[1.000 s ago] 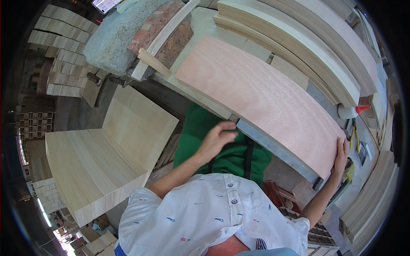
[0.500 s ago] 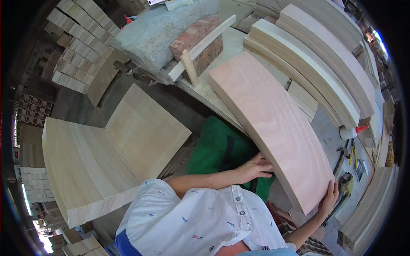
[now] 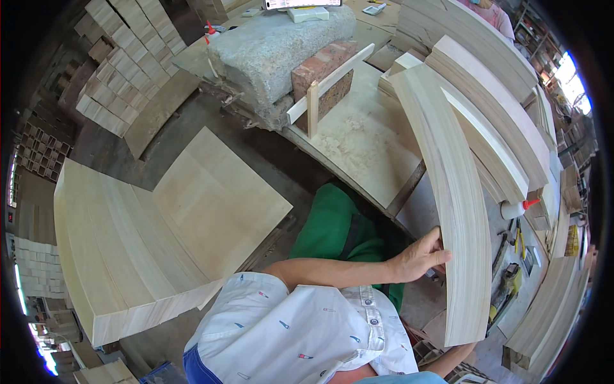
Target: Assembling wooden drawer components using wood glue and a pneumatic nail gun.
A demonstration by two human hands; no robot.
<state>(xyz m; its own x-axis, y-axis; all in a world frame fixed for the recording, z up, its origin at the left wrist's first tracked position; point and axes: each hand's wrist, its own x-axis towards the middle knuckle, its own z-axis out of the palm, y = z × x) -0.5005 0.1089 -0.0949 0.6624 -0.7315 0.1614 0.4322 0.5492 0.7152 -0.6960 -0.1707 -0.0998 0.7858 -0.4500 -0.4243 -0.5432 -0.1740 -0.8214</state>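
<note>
A long pale wooden board (image 3: 457, 198), gently curved with a striped, layered-looking face towards me, is held up over the right side of the bench. My left hand (image 3: 419, 257) is closed on its left edge, the thumb lying on the face and the fingers partly behind it. At its lower end, my right hand is hidden behind the wood; only the right forearm (image 3: 453, 360) and wrist show. The far end of the board rises in front of a stack of curved wooden pieces (image 3: 489, 147).
A rough stone block (image 3: 275, 61) and a brick (image 3: 320, 73) with thin strips stand on the bench (image 3: 371, 153), beside wood shavings. Large joined panels (image 3: 134, 237) stand at left. A red-tipped glue bottle (image 3: 515, 210) and hand tools (image 3: 508, 281) lie at right. A co-worker (image 3: 492, 16) appears far back.
The board has turned from its broad pinkish face to its striped narrower side and moved right. My left hand went right with it. My right hand has passed out of sight behind its lower end.
</note>
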